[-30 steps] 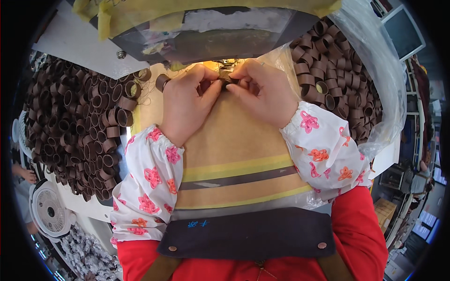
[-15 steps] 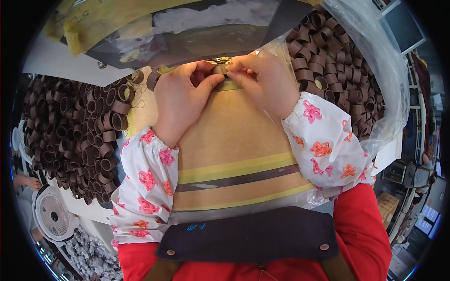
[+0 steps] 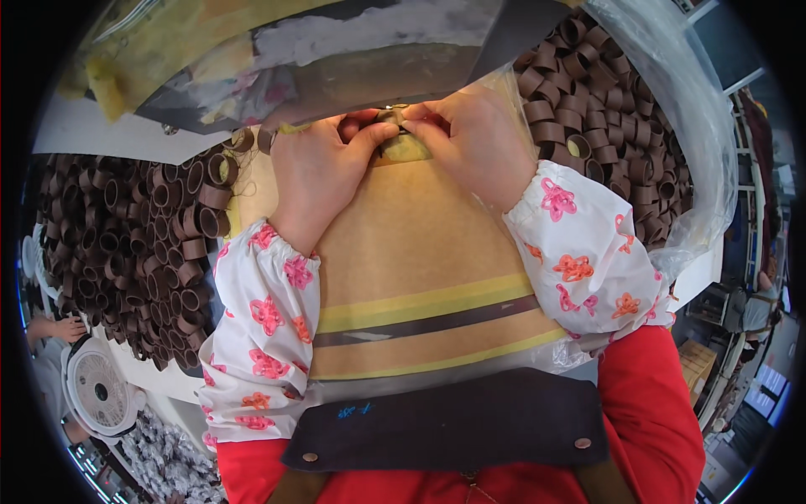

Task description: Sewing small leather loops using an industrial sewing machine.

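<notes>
Got a round white caged fan (image 3: pixel 101 392) lower left, a heap of crinkly silvery-grey stuff (image 3: pixel 172 458) near it, plus a tan cardboard box (image 3: pixel 695 367) way over right.

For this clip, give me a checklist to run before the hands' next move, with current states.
1. Left hand and right hand close together: ok, nearly meeting.
2. What the grip contains: cannot tell, mostly hidden.
3. Loose brown loop clear of the left hand: cannot tell, it sits right beside.
4. Loops in view at both sides: ok, left pile and right pile.
5. Area under the dark cover visible: not ok, mostly hidden.
</notes>
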Demonstrator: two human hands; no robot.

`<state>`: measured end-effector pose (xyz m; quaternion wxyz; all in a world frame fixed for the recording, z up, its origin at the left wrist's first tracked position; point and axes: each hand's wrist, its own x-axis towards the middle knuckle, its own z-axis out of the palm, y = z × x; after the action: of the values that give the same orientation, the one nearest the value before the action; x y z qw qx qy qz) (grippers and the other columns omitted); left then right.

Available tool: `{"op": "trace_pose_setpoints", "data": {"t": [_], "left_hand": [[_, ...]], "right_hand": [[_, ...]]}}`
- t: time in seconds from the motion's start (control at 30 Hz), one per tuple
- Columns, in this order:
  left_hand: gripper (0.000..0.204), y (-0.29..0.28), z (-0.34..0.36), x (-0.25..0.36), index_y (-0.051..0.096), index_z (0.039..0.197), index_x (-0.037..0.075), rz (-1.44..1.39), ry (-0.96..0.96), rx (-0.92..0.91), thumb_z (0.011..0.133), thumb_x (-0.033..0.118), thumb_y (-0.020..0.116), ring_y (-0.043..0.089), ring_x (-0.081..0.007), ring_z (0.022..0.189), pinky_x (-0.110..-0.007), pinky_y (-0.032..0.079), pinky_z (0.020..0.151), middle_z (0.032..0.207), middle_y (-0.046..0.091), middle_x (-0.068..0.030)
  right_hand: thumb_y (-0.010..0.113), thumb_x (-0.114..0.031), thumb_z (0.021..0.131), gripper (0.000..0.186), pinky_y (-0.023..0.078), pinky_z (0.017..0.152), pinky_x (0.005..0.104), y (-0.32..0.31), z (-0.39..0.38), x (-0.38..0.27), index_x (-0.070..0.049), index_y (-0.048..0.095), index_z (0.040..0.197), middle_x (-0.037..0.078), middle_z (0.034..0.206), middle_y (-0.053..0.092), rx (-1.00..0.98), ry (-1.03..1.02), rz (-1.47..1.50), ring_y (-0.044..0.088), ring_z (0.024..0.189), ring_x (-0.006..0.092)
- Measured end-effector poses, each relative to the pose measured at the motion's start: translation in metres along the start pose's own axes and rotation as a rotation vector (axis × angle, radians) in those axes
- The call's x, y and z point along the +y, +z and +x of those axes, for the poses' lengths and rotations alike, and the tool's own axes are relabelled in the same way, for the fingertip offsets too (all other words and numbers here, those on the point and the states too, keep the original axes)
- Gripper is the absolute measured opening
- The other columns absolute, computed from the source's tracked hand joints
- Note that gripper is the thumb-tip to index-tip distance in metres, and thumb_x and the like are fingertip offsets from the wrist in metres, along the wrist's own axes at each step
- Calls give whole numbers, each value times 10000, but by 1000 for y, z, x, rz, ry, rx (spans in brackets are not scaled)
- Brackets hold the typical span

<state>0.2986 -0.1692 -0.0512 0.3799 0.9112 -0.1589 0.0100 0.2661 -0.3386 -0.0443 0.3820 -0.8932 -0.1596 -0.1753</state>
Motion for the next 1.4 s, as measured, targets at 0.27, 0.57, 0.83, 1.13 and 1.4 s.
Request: {"op": "trace_pose_setpoints", "data": {"t": [0.27, 0.57, 0.83, 1.13, 1.4], "left_hand": [[318, 0, 3, -1, 644, 853, -10, -118, -23, -53, 733, 281, 693, 486, -73, 500, -226, 395, 496, 553, 521, 9], [217, 0, 3, -8, 624, 824, -4, -178, -41, -76, 758, 194, 683, 395, 3, 541, -168, 329, 485, 576, 459, 83], [273, 0, 3, -8, 633, 826, -13, -180, 12, -44, 734, 240, 677, 454, -73, 479, -240, 371, 471, 526, 501, 0], [275, -2, 2, 3, 627, 809, -13, -158, 13, -39, 729, 245, 681, 456, -72, 487, -240, 373, 479, 529, 498, 3], [284, -14, 6, -5, 602, 783, 0, -112, 212, -130, 693, 243, 719, 417, -76, 497, -236, 355, 475, 525, 446, 11]], "right_hand": [[645, -149, 731, 120, 388, 524, 356, 1, -1, 1, -33, 648, 762, 114, 603, 519, 19, 27, -179, 509, 550, 246], [635, -156, 727, 118, 395, 535, 362, 6, 2, 0, -40, 640, 751, 111, 602, 527, -36, 8, -212, 530, 576, 253], [621, -151, 740, 111, 394, 532, 353, 3, 2, -2, -40, 616, 746, 102, 630, 531, -39, 14, -208, 532, 575, 243], [609, -105, 733, 97, 420, 559, 343, 4, -2, 4, -26, 553, 733, 84, 718, 547, -9, 10, -109, 555, 654, 243], [645, -82, 711, 124, 422, 533, 315, -1, -2, 0, -12, 553, 756, 99, 730, 556, -72, -21, -38, 559, 613, 231]]}}
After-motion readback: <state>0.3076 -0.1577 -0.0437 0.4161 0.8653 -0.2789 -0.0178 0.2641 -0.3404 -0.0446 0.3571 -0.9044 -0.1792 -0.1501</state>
